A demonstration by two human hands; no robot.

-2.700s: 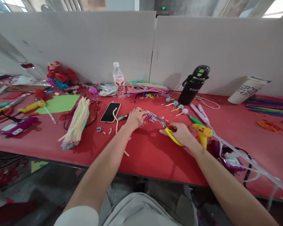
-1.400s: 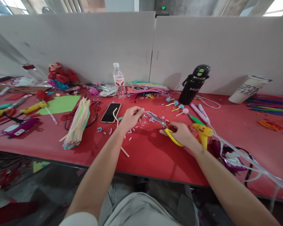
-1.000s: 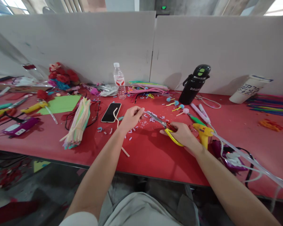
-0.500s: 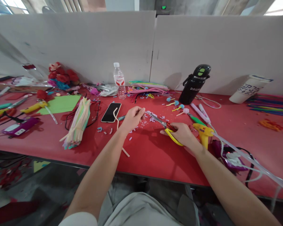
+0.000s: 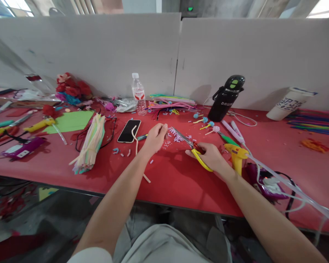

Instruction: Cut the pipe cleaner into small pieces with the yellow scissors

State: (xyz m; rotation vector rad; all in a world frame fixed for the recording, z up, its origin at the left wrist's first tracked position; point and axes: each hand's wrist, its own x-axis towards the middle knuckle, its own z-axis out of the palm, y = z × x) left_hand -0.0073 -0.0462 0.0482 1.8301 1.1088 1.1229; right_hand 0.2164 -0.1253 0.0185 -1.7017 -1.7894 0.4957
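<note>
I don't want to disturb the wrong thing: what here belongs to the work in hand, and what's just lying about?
Seemingly in use:
- scissors, held in the right hand
- lilac snippets, by the blades
- left hand, fingertips pinched; contents too small to tell

Apparently just lying about:
- phone
- water bottle
- black flask
- green paper

I count two yellow glue guns (image 5: 237,154), at ten and two; one phone (image 5: 127,132), one clear bottle (image 5: 138,95) at eleven; one black flask (image 5: 225,102), one pair of scissors (image 5: 196,153) at one.
</note>
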